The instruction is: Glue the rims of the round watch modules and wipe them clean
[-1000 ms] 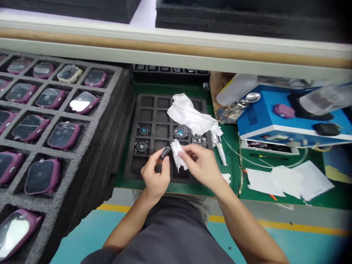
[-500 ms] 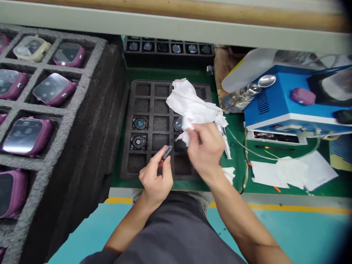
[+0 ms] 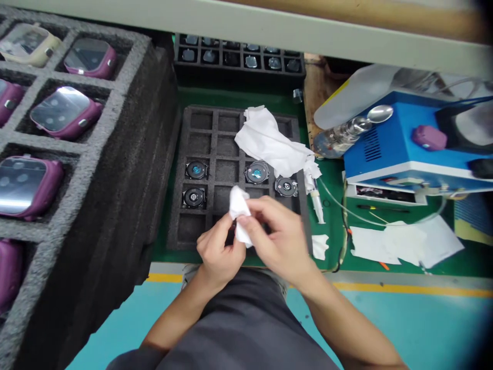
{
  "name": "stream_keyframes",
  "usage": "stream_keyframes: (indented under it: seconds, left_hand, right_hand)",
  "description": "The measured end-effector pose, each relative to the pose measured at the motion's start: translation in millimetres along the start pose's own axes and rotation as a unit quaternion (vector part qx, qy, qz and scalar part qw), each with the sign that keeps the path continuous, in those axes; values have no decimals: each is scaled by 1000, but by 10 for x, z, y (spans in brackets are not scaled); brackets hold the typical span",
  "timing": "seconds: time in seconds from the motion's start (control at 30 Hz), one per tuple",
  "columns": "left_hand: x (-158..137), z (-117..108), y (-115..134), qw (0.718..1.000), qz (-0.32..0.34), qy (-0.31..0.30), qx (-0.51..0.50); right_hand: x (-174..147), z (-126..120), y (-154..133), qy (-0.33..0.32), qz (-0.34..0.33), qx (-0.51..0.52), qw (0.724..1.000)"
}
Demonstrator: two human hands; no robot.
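My left hand [image 3: 220, 252] is closed, pinching a small dark watch body that is now almost wholly hidden behind fingers and cloth. My right hand [image 3: 280, 236] grips a folded white wiping cloth [image 3: 239, 205] and presses it against the piece in my left hand. Both hands meet over the front of a dark foam tray [image 3: 175, 226]. In its compartments lie round black watch bodies, among them one at the left [image 3: 193, 197], one above it [image 3: 196, 169], one in the middle [image 3: 257, 172] and one at the right [image 3: 285, 186].
A crumpled white cloth [image 3: 269, 139] covers the tray's back right. Beside it are a syringe [image 3: 317, 205] with a clear tube, a blue machine [image 3: 404, 133] and white paper sheets [image 3: 375, 245]. Stacked foam trays [image 3: 131, 103] with purple watches rise at the left. A shelf edge [image 3: 246, 25] crosses above.
My right hand has brought the white cloth left and down from above the tray onto the piece in my left hand. The watches at the tray's right are now uncovered.
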State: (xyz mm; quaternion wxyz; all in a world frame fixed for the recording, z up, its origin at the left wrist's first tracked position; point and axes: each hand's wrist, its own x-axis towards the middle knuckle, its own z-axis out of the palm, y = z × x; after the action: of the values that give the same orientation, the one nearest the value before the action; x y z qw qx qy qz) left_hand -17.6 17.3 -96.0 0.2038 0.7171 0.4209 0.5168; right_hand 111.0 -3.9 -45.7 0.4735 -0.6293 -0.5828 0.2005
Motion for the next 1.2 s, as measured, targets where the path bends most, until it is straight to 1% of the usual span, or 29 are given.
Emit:
stream_keyframes:
  seconds: [0.03, 0.1, 0.13, 0.2, 0.27, 0.33, 0.4, 0.47, 0.57, 0.63, 0.8, 0.9, 0.97, 1.1, 1.2]
  left_hand:
    - [6, -18, 22, 1000, 3, 2, 2]
    - [25, -75, 85, 1000, -6, 6, -7]
    - [38, -109, 123, 1000, -15, 6, -20]
    - [64, -175, 193, 998, -41, 6, -54]
    - [87, -219, 248, 991, -82, 5, -102]
    - [104, -236, 292, 978, -139, -2, -158]
    - [120, -237, 341, 957, -195, -15, -213]
    - [136, -237, 401, 936, -235, -26, -260]
    - [157, -248, 495, 913, -267, -29, -306]
    - [165, -258, 545, 902, -281, -30, -326]
    - [169, -267, 613, 885, -296, -47, -357]
    - [152, -255, 620, 891, -286, -52, -349]
    - [128, -239, 610, 908, -262, -52, -323]
    - [74, -206, 578, 953, -175, -46, -243]
    - [61, -193, 566, 973, -111, -34, -201]
  right_hand:
    - [25, 30, 38, 15, -36, -34, 999]
    - [83, 28, 121, 75, -92, -115, 986]
    - [109, -4, 154, 106, -94, -144, 979]
    - [140, -108, 177, 129, -49, -147, 979]
    - [132, -218, 133, 111, 9, -80, 991]
    - [93, -287, 47, 69, 52, 10, 996]
    - [46, -307, -41, 26, 77, 86, 993]
    - [10, -300, -100, -5, 96, 138, 986]
    - [-17, -299, -133, -31, 112, 180, 977]
    - [-30, -319, -139, -34, 116, 190, 974]
    - [-67, -387, -174, -32, 118, 210, 970]
    - [-85, -425, -183, -30, 120, 215, 969]
    - [-93, -455, -172, -18, 120, 211, 970]
    - [-107, -519, -129, 20, 111, 191, 975]
    - [-119, -546, -107, 40, 107, 185, 976]
